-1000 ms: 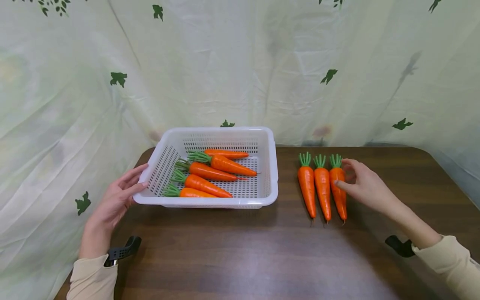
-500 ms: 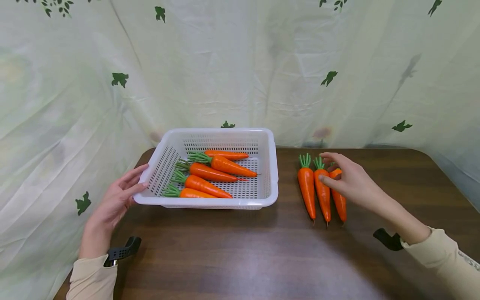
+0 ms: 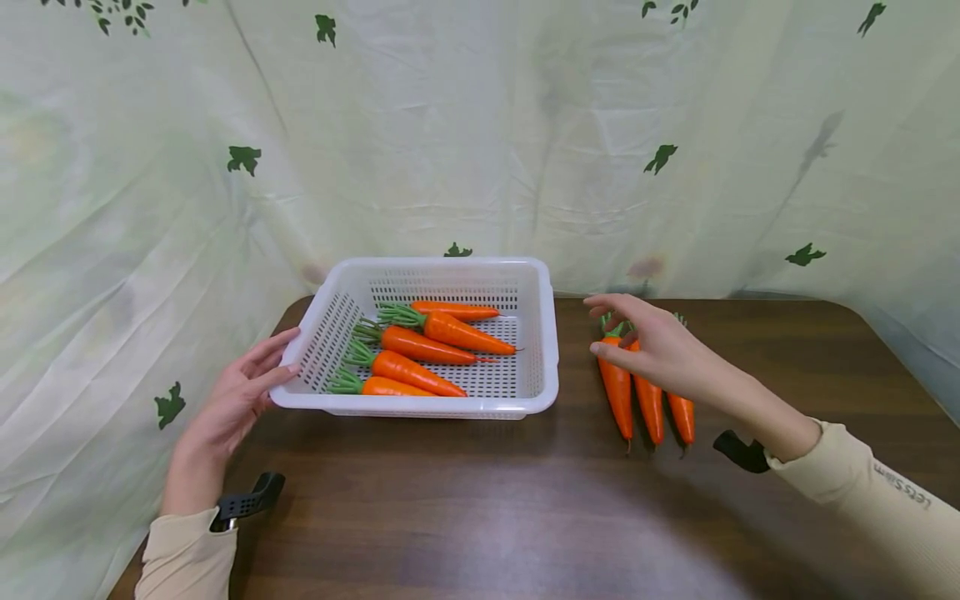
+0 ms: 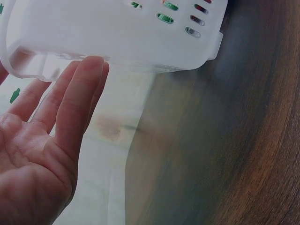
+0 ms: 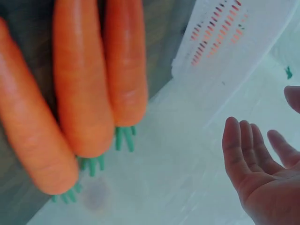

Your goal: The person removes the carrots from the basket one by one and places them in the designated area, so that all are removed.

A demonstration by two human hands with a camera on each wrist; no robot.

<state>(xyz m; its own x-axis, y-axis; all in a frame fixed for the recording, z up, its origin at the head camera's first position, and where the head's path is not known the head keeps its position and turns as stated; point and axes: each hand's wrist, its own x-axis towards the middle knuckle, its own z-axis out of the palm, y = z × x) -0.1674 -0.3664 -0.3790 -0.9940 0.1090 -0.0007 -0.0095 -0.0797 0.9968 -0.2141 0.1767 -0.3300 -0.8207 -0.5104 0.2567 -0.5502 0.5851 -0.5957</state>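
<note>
A white plastic basket [image 3: 442,407] with slotted walls holds several orange carrots [image 3: 420,371] with green tops. At its left end, my left hand [image 3: 238,392] holds the rim. In the left wrist view, fingers of the left hand [image 4: 61,122] lie against the basket's outer wall [image 4: 117,37]. To the right of the basket, three more carrots [image 3: 617,392] lie side by side on the table. Over their upper parts hovers my right hand [image 3: 660,346], its fingers spread and holding nothing. The right wrist view shows the hand [image 5: 267,183] apart from the carrots [image 5: 82,84].
The dark brown wooden table [image 3: 465,500] runs back to a pale curtain [image 3: 465,150] printed with green leaves. That curtain also hangs along the left side. A black wrist strap mount [image 3: 251,497] sits on each forearm.
My right hand has moved left across the three loose carrots, from the rightmost one to above the leftmost one. The left hand, the basket and the carrots stay in place.
</note>
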